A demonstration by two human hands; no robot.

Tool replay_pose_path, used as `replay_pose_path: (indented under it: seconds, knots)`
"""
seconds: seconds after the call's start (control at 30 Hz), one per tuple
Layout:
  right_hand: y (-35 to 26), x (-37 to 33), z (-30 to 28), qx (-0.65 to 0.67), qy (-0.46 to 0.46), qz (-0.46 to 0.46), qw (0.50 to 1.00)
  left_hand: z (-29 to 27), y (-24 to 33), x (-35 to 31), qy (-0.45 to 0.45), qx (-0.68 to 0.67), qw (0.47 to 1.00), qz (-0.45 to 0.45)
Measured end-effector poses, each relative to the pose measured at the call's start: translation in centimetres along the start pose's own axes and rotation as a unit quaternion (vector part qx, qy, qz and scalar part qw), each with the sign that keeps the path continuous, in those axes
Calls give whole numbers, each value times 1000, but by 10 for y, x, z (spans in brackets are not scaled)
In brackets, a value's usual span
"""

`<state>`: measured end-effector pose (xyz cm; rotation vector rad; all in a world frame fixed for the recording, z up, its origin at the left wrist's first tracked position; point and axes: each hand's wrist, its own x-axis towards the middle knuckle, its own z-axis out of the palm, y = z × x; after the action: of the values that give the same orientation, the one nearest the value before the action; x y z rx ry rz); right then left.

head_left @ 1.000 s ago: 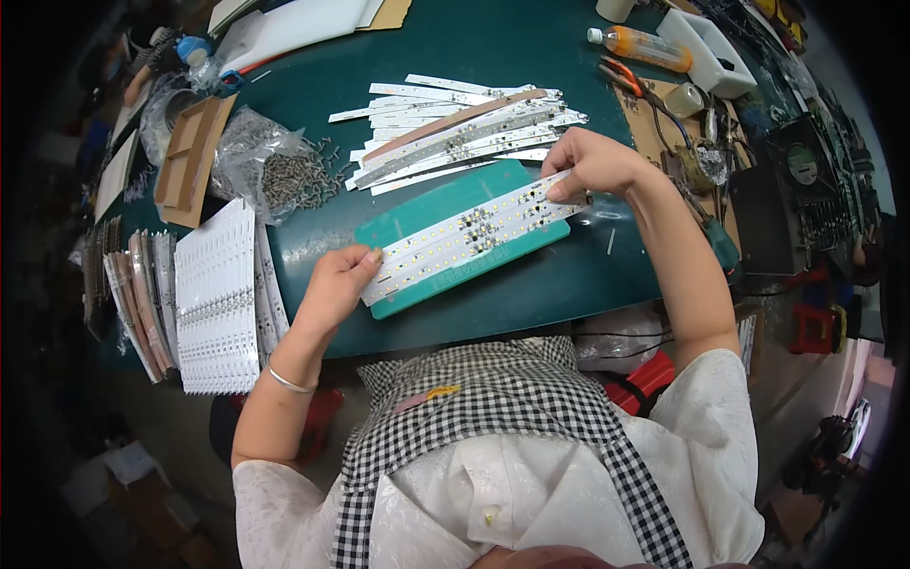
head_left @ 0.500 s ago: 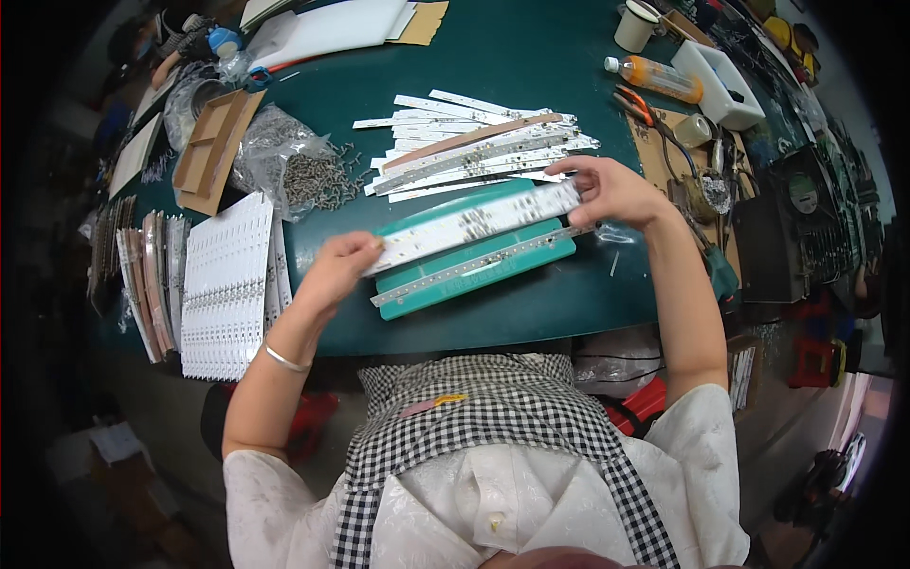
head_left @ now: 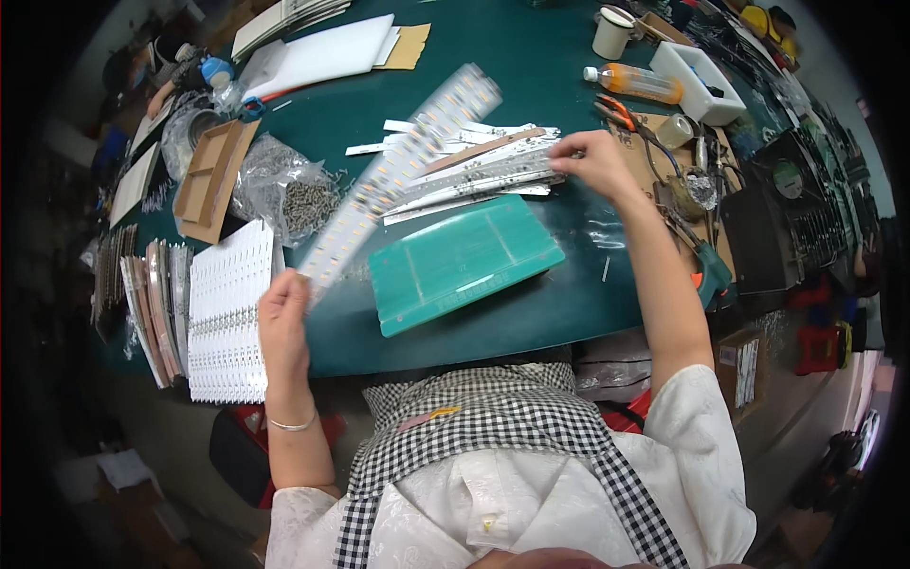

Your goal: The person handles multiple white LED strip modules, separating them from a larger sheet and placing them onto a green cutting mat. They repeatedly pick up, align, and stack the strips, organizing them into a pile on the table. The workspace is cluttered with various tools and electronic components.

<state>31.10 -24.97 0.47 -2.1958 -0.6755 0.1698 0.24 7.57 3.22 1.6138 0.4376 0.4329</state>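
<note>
A long white circuit-board panel (head_left: 393, 175) with rows of small pale yellow spots is raised on a slant, blurred by motion. My left hand (head_left: 285, 299) is closed on its lower end, and its far end reaches over a pile of white strips (head_left: 455, 211). At the pile's right end, the fingers of my right hand (head_left: 595, 161) pinch the tip of a grey perforated strip (head_left: 493, 175). A flat green plastic case (head_left: 464, 266) lies tilted in front of the pile, touched by neither hand.
To the left are a stack of white boards (head_left: 227, 313), a plastic bag of screws (head_left: 308, 201) and a cardboard tray (head_left: 213, 175). At the right lie pliers (head_left: 621, 112), an orange drink bottle (head_left: 635, 82) and a white foam box (head_left: 697, 81). Another person's hand (head_left: 159, 102) shows far left.
The white panel has swung up and left in my left hand; my right hand has let go of it. The perforated strip has gone from the green case, and my right hand is at the pile.
</note>
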Motion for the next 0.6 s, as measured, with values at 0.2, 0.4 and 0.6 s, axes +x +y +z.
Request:
replay_pose_path:
  seconds: [0.2, 0.4, 0.6]
  knots:
    - [-46, -26, -4, 146, -18, 25, 989, 30, -20, -15, -100, 188, 976, 39]
    - [-46, -72, 3, 121, -181, 55, 974, 56, -25, -18, -126, 249, 956, 93]
    - [-50, -84, 6, -17, -92, -35, 995, 55, -11, -19, -151, 281, 941, 110]
